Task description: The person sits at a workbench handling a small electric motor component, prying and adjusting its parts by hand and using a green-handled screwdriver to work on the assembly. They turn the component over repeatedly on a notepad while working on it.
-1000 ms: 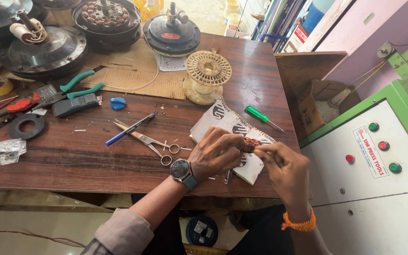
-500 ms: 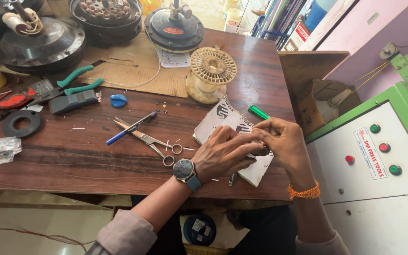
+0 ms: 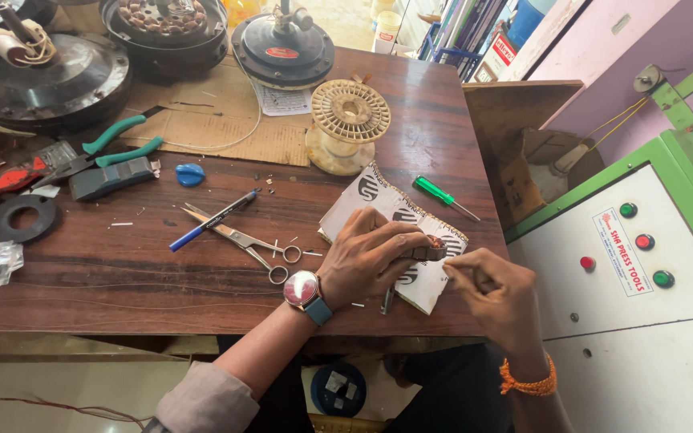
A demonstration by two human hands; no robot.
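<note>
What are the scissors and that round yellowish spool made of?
The scissors look like bare metal: silvery, shiny blades and ring handles. The spool looks like moulded plastic, cream-coloured and matt, with ribbed openings in its top. Neither is certain from the look alone.

Near the worktop's [image 3: 122,281] front right corner lies a card sheet [image 3: 378,204], a screwdriver [image 3: 441,195] just behind it. Scissors [image 3: 242,240] and a pen [image 3: 210,220] lie left of the sheet, a spool [image 3: 350,124] behind, and pliers [image 3: 114,144] toward the left edge.
</note>
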